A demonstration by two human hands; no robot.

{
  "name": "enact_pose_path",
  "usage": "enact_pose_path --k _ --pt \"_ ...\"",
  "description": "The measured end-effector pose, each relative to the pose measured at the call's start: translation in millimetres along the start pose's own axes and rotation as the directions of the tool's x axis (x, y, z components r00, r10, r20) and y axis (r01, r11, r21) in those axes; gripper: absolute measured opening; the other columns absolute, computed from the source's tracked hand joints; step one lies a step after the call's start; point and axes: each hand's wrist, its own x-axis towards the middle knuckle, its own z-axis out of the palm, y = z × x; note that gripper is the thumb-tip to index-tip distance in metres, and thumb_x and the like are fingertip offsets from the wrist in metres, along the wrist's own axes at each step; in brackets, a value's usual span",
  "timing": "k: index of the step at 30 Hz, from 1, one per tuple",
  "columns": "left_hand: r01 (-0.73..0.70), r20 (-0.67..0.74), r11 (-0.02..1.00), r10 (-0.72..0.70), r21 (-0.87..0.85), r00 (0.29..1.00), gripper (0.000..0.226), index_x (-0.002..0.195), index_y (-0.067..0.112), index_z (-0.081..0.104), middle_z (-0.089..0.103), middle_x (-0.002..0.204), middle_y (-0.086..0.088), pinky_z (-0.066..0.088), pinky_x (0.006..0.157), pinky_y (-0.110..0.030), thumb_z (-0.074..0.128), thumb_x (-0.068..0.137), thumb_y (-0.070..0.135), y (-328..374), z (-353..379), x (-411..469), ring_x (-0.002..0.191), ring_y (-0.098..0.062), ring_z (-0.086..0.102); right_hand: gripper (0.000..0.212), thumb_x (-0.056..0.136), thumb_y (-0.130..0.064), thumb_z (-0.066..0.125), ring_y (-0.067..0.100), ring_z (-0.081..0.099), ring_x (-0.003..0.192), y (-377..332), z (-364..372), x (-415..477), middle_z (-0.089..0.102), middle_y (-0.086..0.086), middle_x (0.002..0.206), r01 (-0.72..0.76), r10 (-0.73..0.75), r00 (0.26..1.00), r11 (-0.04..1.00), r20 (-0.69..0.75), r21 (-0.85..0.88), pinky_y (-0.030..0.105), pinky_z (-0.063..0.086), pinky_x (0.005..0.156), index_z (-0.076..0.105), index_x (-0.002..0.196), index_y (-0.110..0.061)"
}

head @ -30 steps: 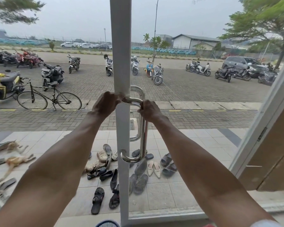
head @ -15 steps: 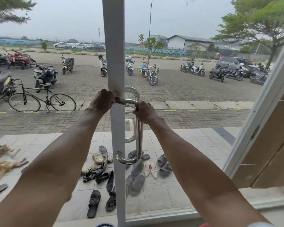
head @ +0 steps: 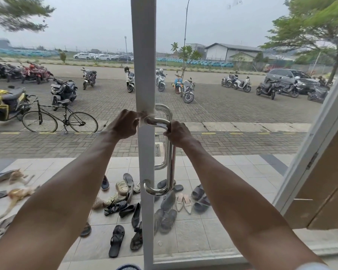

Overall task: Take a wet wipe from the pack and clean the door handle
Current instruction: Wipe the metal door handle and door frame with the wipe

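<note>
A chrome D-shaped door handle (head: 170, 170) is fixed to the white upright frame (head: 144, 55) of a glass door, straight ahead. My left hand (head: 123, 123) pinches a white wet wipe (head: 146, 115) against the handle's top mount, where it meets the frame. My right hand (head: 179, 134) is closed around the handle's upper bend, just right of the wipe. Both forearms reach in from the bottom of the view. The wipe pack is not in view.
A second chrome handle (head: 161, 166) shows through the glass on the outer side. A white-framed brown panel (head: 320, 172) slants at the right. Outside lie several shoes (head: 164, 211) on tiles, two cats (head: 18, 193), a bicycle (head: 59, 117) and parked motorbikes.
My left hand has shifted a little at the handle's top mount, and more of the white wipe shows. My right hand keeps its grip on the upper bend. The view wobbled slightly.
</note>
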Motion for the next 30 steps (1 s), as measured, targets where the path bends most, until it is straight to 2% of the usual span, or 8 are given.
enact_pose_path --k 3,8,11,14,20,24,27,30 --pt "0.01 0.005 1.0 -0.01 -0.018 1.0 0.049 0.13 0.018 0.066 0.066 0.122 -0.019 0.053 0.099 -0.034 0.072 0.084 0.002 -0.2 -0.4 9.3 0.114 -0.032 0.067 0.02 0.089 -0.027 0.068 0.032 0.063 0.097 1.0 0.4 -0.5 0.068 0.015 0.103 -0.004 0.004 1.0 1.0 -0.001 0.012 0.036 0.048 0.081 0.064 0.1 -0.011" --pt "0.024 -0.011 0.999 -0.025 -0.031 1.0 0.054 0.116 0.029 0.074 0.075 0.104 -0.014 0.058 0.088 -0.034 0.079 0.073 -0.003 2.7 1.2 21.1 0.1 -0.028 0.073 0.023 0.089 -0.03 0.067 0.032 0.063 0.098 4.2 3.7 4.0 0.068 0.013 0.103 -0.008 0.008 1.0 1.0 -0.003 -0.002 0.033 0.045 0.078 0.063 0.103 -0.011" --pt "0.001 -0.006 1.0 -0.001 -0.024 1.0 0.053 0.116 0.024 0.075 0.075 0.108 -0.013 0.057 0.091 -0.032 0.083 0.071 -0.001 -0.9 1.7 24.1 0.102 -0.027 0.072 0.024 0.09 -0.031 0.066 0.032 0.063 0.097 5.2 4.9 6.8 0.068 0.013 0.102 -0.003 0.003 1.0 1.0 -0.003 -0.015 0.033 0.045 0.077 0.062 0.104 -0.012" --pt "-0.004 -0.001 0.996 0.004 0.084 1.0 0.051 0.117 0.024 0.074 0.074 0.108 -0.013 0.056 0.093 -0.036 0.084 0.071 0.006 -1.2 1.8 24.6 0.103 -0.03 0.072 0.025 0.09 -0.031 0.066 0.032 0.063 0.096 5.9 6.9 8.6 0.068 0.012 0.103 0.0 -0.001 1.0 0.999 -0.006 -0.033 0.034 0.046 0.077 0.062 0.105 -0.012" --pt "-0.043 -0.018 0.992 0.045 0.117 0.999 0.042 0.112 0.023 0.076 0.075 0.105 -0.009 0.058 0.089 -0.038 0.087 0.072 0.017 -1.3 0.5 17.7 0.1 -0.026 0.073 0.025 0.09 -0.031 0.067 0.031 0.064 0.095 6.6 7.0 8.1 0.068 0.012 0.101 0.01 -0.01 1.0 0.999 -0.009 -0.036 0.035 0.048 0.078 0.062 0.105 -0.012" --pt "-0.056 -0.026 0.993 0.059 0.108 0.998 0.041 0.112 0.015 0.076 0.074 0.109 -0.011 0.057 0.093 -0.037 0.087 0.072 0.013 10.3 -2.3 13.2 0.103 -0.025 0.072 0.022 0.088 -0.032 0.07 0.031 0.064 0.092 5.0 3.9 7.5 0.068 0.012 0.098 0.011 -0.011 1.0 0.999 0.006 -0.033 0.034 0.047 0.076 0.063 0.096 -0.013" --pt "-0.048 -0.027 0.992 0.051 0.114 0.998 0.043 0.113 0.02 0.076 0.073 0.114 -0.007 0.056 0.096 -0.037 0.087 0.072 0.018 14.3 -2.6 10.5 0.108 -0.022 0.071 0.021 0.085 -0.029 0.074 0.027 0.061 0.085 6.0 -5.0 7.5 0.063 0.006 0.087 0.022 -0.023 0.998 1.0 0.066 0.022 0.031 0.044 0.07 0.057 0.082 -0.017" --pt "-0.05 -0.029 0.994 0.053 0.1 0.998 0.043 0.112 0.025 0.076 0.074 0.113 -0.004 0.057 0.093 -0.037 0.088 0.071 0.023 15.4 -3.4 8.8 0.106 -0.02 0.072 0.033 0.078 -0.025 0.077 0.025 0.058 0.089 3.5 -14.0 7.7 0.061 0.004 0.094 0.052 -0.062 0.992 0.994 0.11 0.091 0.026 0.038 0.064 0.055 0.101 -0.015"
